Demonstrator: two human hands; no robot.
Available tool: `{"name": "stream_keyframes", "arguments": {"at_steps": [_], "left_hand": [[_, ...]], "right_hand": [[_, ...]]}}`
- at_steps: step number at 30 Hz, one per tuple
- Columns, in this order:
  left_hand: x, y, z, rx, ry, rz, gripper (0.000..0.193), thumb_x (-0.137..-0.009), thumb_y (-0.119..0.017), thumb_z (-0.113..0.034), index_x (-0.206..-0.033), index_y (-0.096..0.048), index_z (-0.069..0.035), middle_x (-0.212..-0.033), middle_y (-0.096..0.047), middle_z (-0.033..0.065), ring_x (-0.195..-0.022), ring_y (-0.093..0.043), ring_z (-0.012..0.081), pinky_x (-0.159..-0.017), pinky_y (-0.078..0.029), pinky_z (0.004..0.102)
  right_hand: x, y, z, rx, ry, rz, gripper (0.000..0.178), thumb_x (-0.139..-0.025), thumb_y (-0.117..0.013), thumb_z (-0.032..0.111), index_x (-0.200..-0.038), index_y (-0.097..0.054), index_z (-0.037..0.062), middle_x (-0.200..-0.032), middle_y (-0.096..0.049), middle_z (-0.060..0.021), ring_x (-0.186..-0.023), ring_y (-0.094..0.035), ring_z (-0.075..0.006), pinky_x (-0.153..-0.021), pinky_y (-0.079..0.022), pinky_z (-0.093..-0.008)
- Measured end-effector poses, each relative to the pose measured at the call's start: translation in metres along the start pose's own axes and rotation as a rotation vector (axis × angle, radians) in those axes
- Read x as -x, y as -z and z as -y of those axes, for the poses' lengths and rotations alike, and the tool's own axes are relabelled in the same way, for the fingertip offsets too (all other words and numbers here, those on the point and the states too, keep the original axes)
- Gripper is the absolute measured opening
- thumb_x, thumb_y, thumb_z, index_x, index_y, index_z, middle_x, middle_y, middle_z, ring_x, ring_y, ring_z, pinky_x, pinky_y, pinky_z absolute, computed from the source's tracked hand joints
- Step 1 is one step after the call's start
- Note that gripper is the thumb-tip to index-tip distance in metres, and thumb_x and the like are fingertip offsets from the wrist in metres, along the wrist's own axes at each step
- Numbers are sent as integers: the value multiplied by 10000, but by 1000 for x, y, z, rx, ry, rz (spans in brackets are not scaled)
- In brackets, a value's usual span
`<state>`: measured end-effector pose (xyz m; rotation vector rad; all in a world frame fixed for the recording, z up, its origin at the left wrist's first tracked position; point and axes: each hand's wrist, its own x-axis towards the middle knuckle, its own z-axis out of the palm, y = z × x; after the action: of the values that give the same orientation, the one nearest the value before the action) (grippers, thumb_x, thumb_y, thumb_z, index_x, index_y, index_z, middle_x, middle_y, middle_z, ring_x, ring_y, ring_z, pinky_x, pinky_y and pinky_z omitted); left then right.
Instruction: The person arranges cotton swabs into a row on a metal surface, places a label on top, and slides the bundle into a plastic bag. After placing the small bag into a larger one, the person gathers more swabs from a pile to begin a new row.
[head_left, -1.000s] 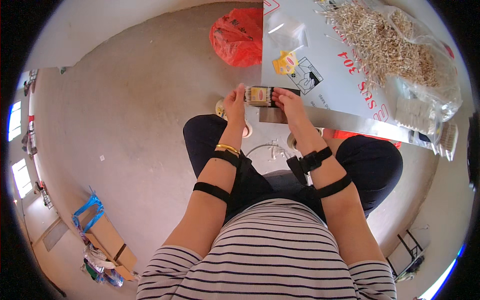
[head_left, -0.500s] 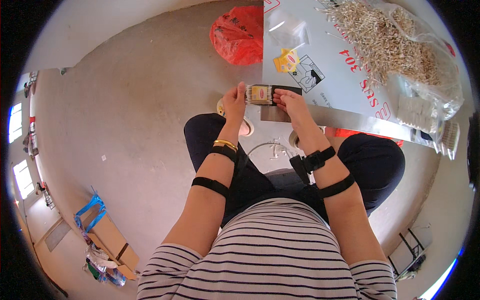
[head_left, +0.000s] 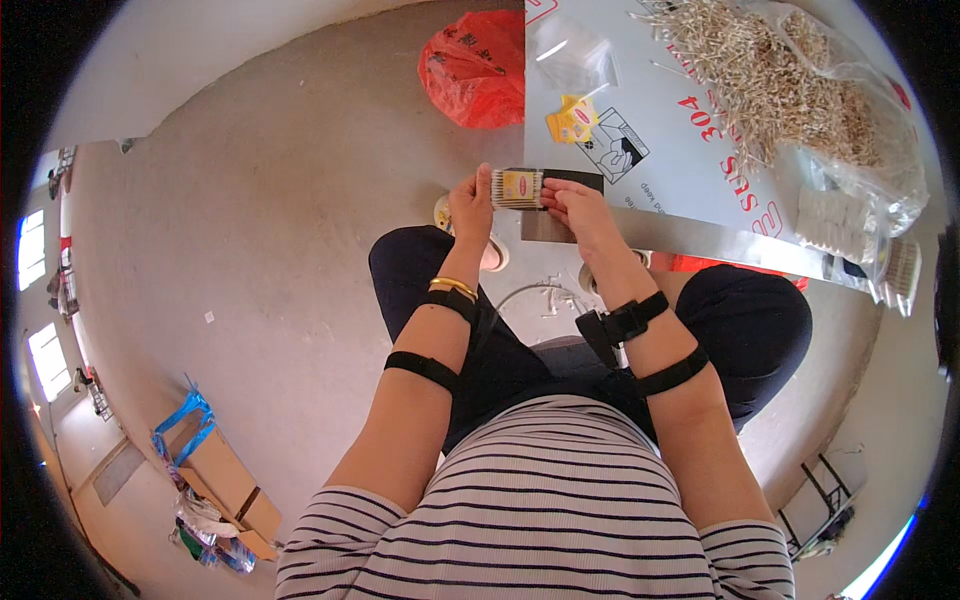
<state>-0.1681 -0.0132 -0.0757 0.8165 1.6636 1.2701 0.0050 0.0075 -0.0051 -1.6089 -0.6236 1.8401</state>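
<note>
A small clear packet of cotton swabs with a yellow card label is held level at the near left corner of the table. My left hand grips its left end, thumb on top. At the other end, the fingers of my right hand are closed on the packet's edge. A flat black piece lies at the table edge beside my right fingers. Beyond my hands are yellow label cards and clear plastic bags. To the right spreads a big heap of loose cotton swabs.
The film-covered metal table has a bare steel front edge. Bundled swabs in clear plastic hang near its right corner. A red plastic bag is left of the table. A cardboard box stands on the floor at lower left.
Both hands keep their hold on the packet. Its swab tips look darker now, so its tilt seems slightly changed. Nothing else has visibly moved.
</note>
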Motion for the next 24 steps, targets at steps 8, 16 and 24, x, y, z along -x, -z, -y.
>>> {"name": "stream_keyframes", "arguments": {"at_steps": [8,16,24], "left_hand": [[-2,5,-2,-30,94,41,583,-1051,-574,-500,-770,-685,-1,-605,-525,-34,-569,-456,57,-512,-369,272],[0,4,-4,45,97,60,555,-1059,-568,-485,-792,-687,-13,-643,-552,-54,-575,-459,46,-507,-359,255],[-3,0,5,78,31,38,531,-1068,-559,-468,-819,-696,-19,-658,-557,-57,-580,-438,39,-509,-346,245]], "right_hand": [[-6,3,-1,-1,81,-67,360,-962,-488,53,-1257,-669,-45,-1110,-728,-100,-982,-682,-164,-870,-523,-282],[-10,-5,17,53,50,26,379,-974,-474,51,-1303,-626,-60,-1190,-698,-127,-1070,-667,-187,-955,-512,-300],[-6,-6,15,51,47,65,405,-984,-479,69,-1351,-594,-60,-1234,-685,-134,-1127,-657,-191,-1007,-506,-297]]}}
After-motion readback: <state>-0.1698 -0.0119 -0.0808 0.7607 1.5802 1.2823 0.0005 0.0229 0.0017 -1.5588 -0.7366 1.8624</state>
